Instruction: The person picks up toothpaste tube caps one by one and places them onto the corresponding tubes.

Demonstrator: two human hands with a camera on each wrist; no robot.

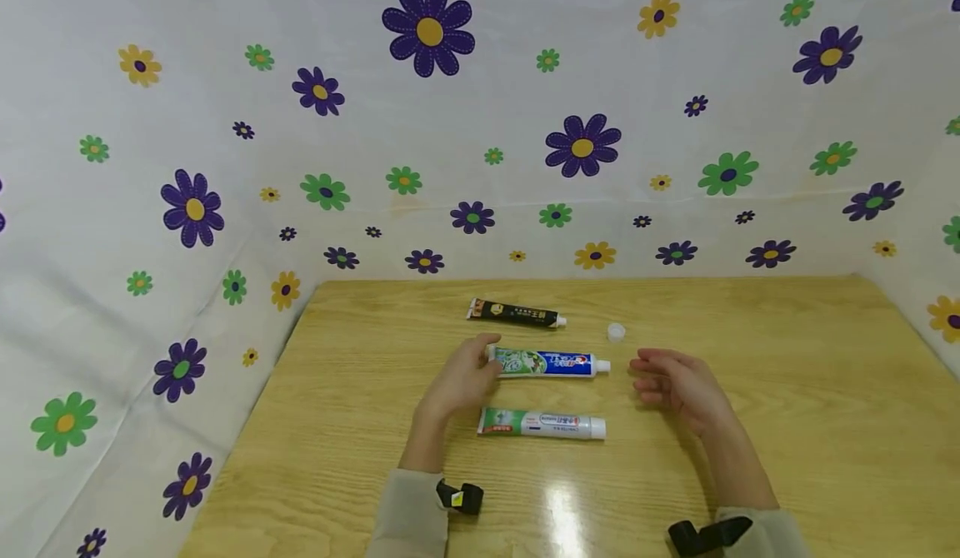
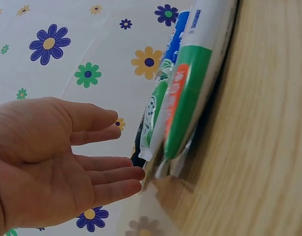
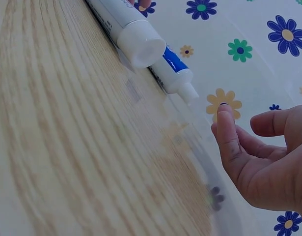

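Note:
A green-and-blue toothpaste tube (image 1: 546, 363) lies across the table, its bare white nozzle (image 3: 188, 92) pointing right. My left hand (image 1: 462, 375) is at the tube's flat left end, thumb and fingers spread loosely; in the left wrist view the fingertips come close to that end. To the right of the nozzle, apart from it, is my right hand (image 1: 684, 388), with its fingers loosely bent and nothing in them. A small white cap (image 1: 616, 332) sits on the table beyond the nozzle. Nearer me lies a green-and-white toothpaste tube (image 1: 542, 424) with a white cap on its right end.
Farther back lies a black toothpaste tube (image 1: 514, 312), its small white tip also to the right. The wooden table (image 1: 345, 425) meets a flower-printed white cloth (image 1: 495, 83) at the back and along the sides.

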